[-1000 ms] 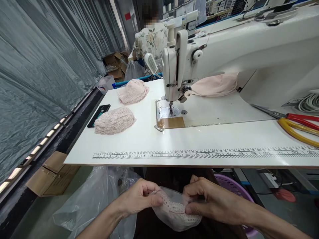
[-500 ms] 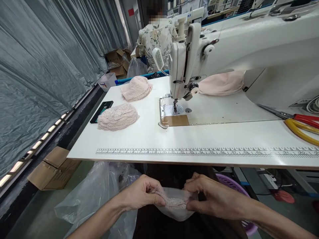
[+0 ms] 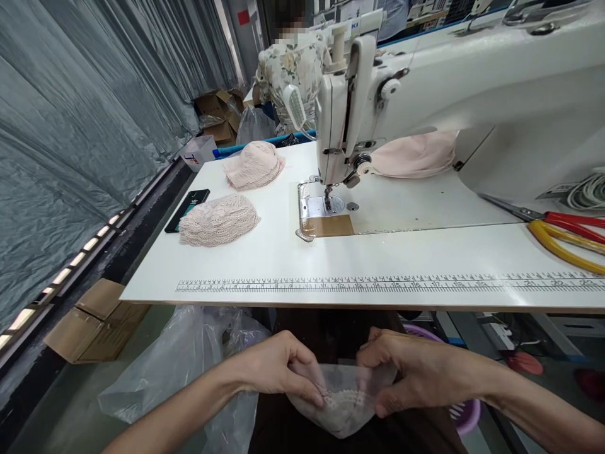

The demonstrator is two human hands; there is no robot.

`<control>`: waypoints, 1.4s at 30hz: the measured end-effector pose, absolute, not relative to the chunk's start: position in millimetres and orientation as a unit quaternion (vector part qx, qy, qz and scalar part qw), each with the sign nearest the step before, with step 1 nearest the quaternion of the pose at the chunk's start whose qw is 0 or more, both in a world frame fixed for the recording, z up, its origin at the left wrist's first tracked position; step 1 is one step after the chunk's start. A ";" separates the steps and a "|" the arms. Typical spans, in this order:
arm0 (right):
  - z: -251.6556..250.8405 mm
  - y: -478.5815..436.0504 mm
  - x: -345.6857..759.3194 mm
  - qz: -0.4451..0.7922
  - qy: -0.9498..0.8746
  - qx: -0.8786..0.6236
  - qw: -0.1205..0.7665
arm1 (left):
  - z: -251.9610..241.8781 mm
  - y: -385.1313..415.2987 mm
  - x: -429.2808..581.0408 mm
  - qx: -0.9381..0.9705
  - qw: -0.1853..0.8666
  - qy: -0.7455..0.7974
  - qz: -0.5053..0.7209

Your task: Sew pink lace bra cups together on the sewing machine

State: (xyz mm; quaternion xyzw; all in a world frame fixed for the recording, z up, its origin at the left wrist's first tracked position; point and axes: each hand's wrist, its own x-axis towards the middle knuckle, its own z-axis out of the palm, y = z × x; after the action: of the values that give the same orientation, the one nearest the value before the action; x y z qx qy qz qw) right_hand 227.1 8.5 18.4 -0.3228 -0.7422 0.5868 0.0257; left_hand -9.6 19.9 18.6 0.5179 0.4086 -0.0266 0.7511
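Below the table's front edge, both hands pinch one pale pink lace piece with a sheer lining (image 3: 343,407). My left hand (image 3: 278,369) grips its left side with fingers closed. My right hand (image 3: 416,372) grips its right side, thumb and fingers pressed together. On the white sewing table (image 3: 378,255) lie a pink lace cap (image 3: 218,220) and a second pink cap (image 3: 254,165) behind it. The white sewing machine (image 3: 425,94) stands over the table, its needle over the metal plate (image 3: 321,211).
A black phone (image 3: 185,209) lies left of the caps. Red and yellow scissors (image 3: 562,233) rest at the right. A clear plastic bag (image 3: 189,372) hangs under the table, a purple basket (image 3: 460,413) beside my right forearm. Cardboard boxes (image 3: 94,318) sit on the floor. Another person (image 3: 293,63) works behind.
Both hands have shifted slightly lower and worked the lace piece, which is now more bunched, with the sheer lining turned up over the lace. The view has shifted a little.
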 end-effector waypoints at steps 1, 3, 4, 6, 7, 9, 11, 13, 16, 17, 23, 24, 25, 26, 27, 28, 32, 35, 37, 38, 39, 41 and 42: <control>17.5 7.4 227.7 0.571 -0.751 -0.331 0.027 | 18.8 19.9 -11.8 0.518 0.750 0.410 -0.027; 15.9 5.7 226.6 0.533 -0.768 -0.353 0.028 | 19.7 19.9 -15.6 0.517 0.749 0.414 -0.025; 15.1 5.1 225.5 0.517 -0.775 -0.363 0.029 | 20.2 19.9 -17.1 0.515 0.749 0.416 -0.022; 13.4 4.3 223.7 0.496 -0.784 -0.371 0.033 | 20.8 19.9 -19.7 0.509 0.751 0.420 -0.019; 12.1 3.5 223.1 0.486 -0.790 -0.373 0.038 | 20.5 19.8 -20.8 0.506 0.752 0.423 -0.021; 7.7 -0.9 221.2 0.449 -0.801 -0.391 0.059 | 18.2 18.8 -21.9 0.486 0.755 0.439 -0.014; 0.2 -10.4 214.9 0.391 -0.809 -0.429 0.094 | 13.0 15.9 -20.1 0.435 0.759 0.483 0.032; -10.4 -24.2 200.8 0.303 -0.825 -0.453 0.151 | 5.8 11.2 -14.0 0.372 0.750 0.536 0.113; -31.1 -44.5 169.0 0.073 -0.869 -0.402 0.281 | -3.6 4.2 1.3 0.307 0.727 0.576 0.214; -38.5 -48.6 158.8 0.025 -0.866 -0.396 0.304 | -5.0 2.6 6.1 0.290 0.725 0.580 0.234; -53.5 -35.3 152.7 0.215 -0.823 -0.393 0.349 | 8.5 -2.9 -1.9 0.237 0.740 0.569 0.268; -48.4 -30.1 159.3 0.334 -0.797 -0.379 0.331 | 12.0 -4.1 -8.9 0.254 0.740 0.568 0.255; -41.9 -25.2 165.9 0.448 -0.754 -0.370 0.306 | 14.9 -5.2 -15.9 0.294 0.728 0.571 0.239; -34.9 -20.9 171.8 0.535 -0.704 -0.371 0.285 | 17.0 -6.3 -22.0 0.357 0.700 0.578 0.221; -28.2 -17.2 176.4 0.593 -0.662 -0.372 0.268 | 18.2 -7.0 -26.7 0.427 0.665 0.580 0.200; -22.2 -14.4 179.8 0.626 -0.633 -0.374 0.261 | 18.6 -7.4 -29.4 0.494 0.630 0.572 0.175; -9.0 -11.1 185.9 0.665 -0.607 -0.354 0.253 | 17.5 -3.6 -24.6 0.578 0.631 0.510 0.092; -4.9 -13.3 191.3 0.696 -0.591 -0.328 0.241 | 19.4 2.4 -17.4 0.572 0.655 0.490 0.059; -2.6 -14.5 195.7 0.719 -0.574 -0.314 0.234 | 21.3 5.1 -15.3 0.591 0.658 0.465 0.036; -1.7 -14.9 197.7 0.728 -0.566 -0.310 0.232 | 21.7 5.7 -14.9 0.608 0.651 0.453 0.035; -1.0 -15.1 199.2 0.733 -0.561 -0.308 0.231 | 21.7 5.7 -14.7 0.627 0.641 0.441 0.044; -0.9 -15.2 201.3 0.735 -0.556 -0.311 0.231 | 20.4 4.4 -14.1 0.654 0.626 0.419 0.075; -1.6 -15.2 201.9 0.734 -0.557 -0.313 0.230 | 19.5 3.2 -13.6 0.656 0.625 0.413 0.083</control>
State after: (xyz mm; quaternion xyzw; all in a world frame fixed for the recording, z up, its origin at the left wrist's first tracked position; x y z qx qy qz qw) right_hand 201.9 -15.2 -1.6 -0.3135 -0.5570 0.7340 0.2295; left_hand -13.6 3.2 19.5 0.6565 0.4135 0.0835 0.6254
